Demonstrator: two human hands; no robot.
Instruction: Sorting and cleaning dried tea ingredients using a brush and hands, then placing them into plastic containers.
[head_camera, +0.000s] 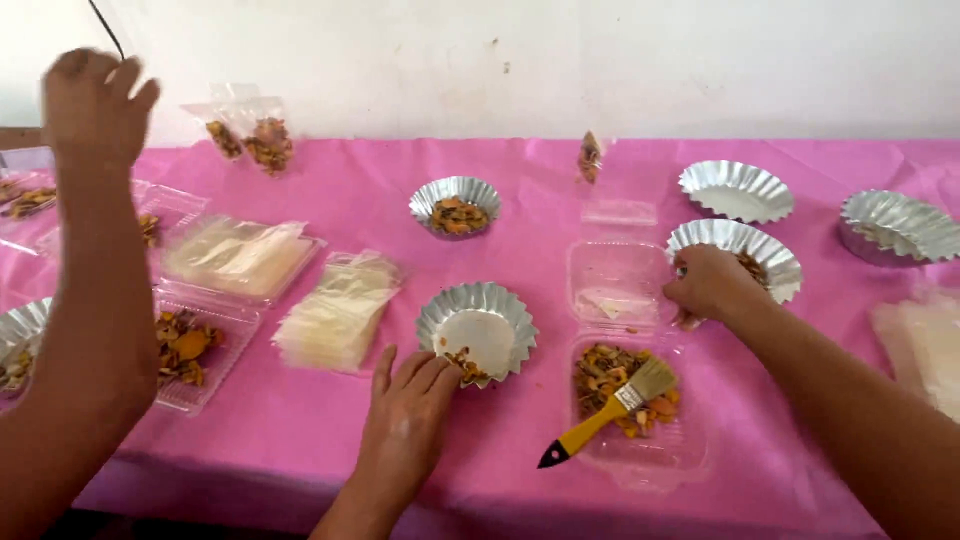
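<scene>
My left hand (90, 100) is raised high at the far left, above the clear boxes. Its back faces me and its fingers are curled, so what is inside is hidden. My right hand (712, 285) lies over the left rim of a fluted foil cup (765, 250) holding a few dried orange-brown pieces. Its fingers curl down beside the open clear clamshell box (620, 285). The box's lower half holds dried pieces and a yellow-handled brush (610, 412). Another person's hand (410, 400) rests flat by a foil cup (478, 325) with a few pieces on its near rim.
A pink cloth (350, 200) covers the table. Further foil cups stand at back centre (455, 205), back right (737, 190) and far right (895, 225). Stacks of clear bags (335, 315), clear boxes of dried pieces (190, 345) and filled small bags (255, 140) lie to the left.
</scene>
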